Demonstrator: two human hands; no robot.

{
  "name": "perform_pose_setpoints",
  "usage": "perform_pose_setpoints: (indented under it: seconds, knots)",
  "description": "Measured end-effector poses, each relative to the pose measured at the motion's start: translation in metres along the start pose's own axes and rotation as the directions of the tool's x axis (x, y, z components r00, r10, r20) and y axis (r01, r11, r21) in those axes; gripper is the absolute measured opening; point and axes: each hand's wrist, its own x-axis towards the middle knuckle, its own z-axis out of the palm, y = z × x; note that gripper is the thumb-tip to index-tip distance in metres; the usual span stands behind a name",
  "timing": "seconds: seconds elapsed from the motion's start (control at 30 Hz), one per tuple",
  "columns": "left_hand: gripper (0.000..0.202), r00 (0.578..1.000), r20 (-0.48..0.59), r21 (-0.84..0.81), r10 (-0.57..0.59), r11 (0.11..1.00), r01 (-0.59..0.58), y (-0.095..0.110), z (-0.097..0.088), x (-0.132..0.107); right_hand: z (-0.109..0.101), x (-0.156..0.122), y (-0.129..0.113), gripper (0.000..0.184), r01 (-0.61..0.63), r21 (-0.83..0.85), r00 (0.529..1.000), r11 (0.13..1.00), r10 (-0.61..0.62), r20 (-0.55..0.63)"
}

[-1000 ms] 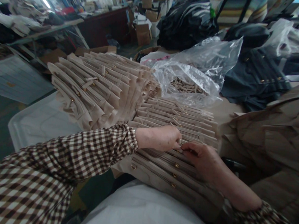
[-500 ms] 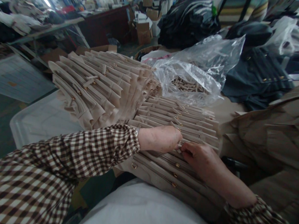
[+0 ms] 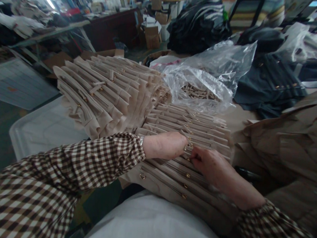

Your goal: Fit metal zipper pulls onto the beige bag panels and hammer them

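Overlapping beige fabric pieces with zippers [image 3: 210, 134] lie in a row before me, gold sliders along their middles. My left hand [image 3: 166, 145] is closed over this row, its fingers hidden behind the hand; what they hold I cannot make out. A narrow beige strip [image 3: 185, 136] sticks up by its far edge. Just right of it, my right hand [image 3: 205, 160] is pinched at a gold zipper pull [image 3: 188, 159], mostly covered by the fingertips. Nearer to me, more zippered pieces show gold sliders [image 3: 187, 175], and a gold ring [image 3: 142, 176] lies at the left.
A fanned stack of beige zippered pieces [image 3: 104, 89] rests on a translucent plastic bin [image 3: 51, 118]. Beyond, a clear plastic bag [image 3: 209, 79] holds small beige strips [image 3: 199, 92]. Dark fabric pieces [image 3: 271, 84] and a brown fabric heap [image 3: 290, 144] lie at the right.
Both hands have come slightly apart; the left has shifted a little left, the right slightly up and left. A gold pull now shows in the gap between them.
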Motion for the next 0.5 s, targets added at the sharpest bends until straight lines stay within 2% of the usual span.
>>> perform_pose_setpoints:
  seconds: [0.07, 0.13, 0.2, 0.27, 0.37, 0.43, 0.5]
  knots:
    - [0.017, 1.0, -0.018, -0.027, 0.013, 1.0, -0.013, 0.001, -0.004, -0.003, -0.005, 0.001, -0.003, 0.012, -0.015, 0.139, 0.999, 0.99, 0.021, -0.039]
    - [0.023, 0.998, -0.052, -0.093, 0.017, 0.995, -0.022, 0.004, -0.008, -0.006, -0.01, 0.003, -0.011, 0.015, -0.046, 0.354, 0.994, 0.934, 0.077, -0.075]
    - [0.033, 0.996, -0.083, -0.196, 0.022, 0.98, -0.038, 0.007, -0.009, -0.008, -0.013, 0.007, -0.022, 0.021, -0.063, 0.594, 0.991, 0.802, 0.123, -0.06]
    - [0.038, 0.994, -0.108, -0.317, 0.026, 0.947, -0.06, 0.009, -0.008, -0.008, -0.013, 0.012, -0.032, 0.027, -0.059, 0.767, 0.993, 0.639, 0.117, -0.022]
    - [0.038, 0.986, -0.145, -0.462, 0.077, 0.877, -0.136, 0.009, -0.005, -0.007, -0.008, 0.015, -0.038, 0.028, -0.072, 0.869, 0.993, 0.489, 0.121, 0.014]
    - [0.032, 0.981, -0.142, -0.51, 0.133, 0.839, -0.188, 0.007, -0.005, -0.008, -0.007, 0.013, -0.035, 0.028, -0.106, 0.882, 0.986, 0.459, 0.163, 0.034]
    - [0.018, 0.986, -0.1, -0.526, 0.131, 0.835, -0.164, 0.004, -0.006, -0.009, -0.008, 0.008, -0.031, 0.029, -0.145, 0.872, 0.976, 0.468, 0.213, 0.048]
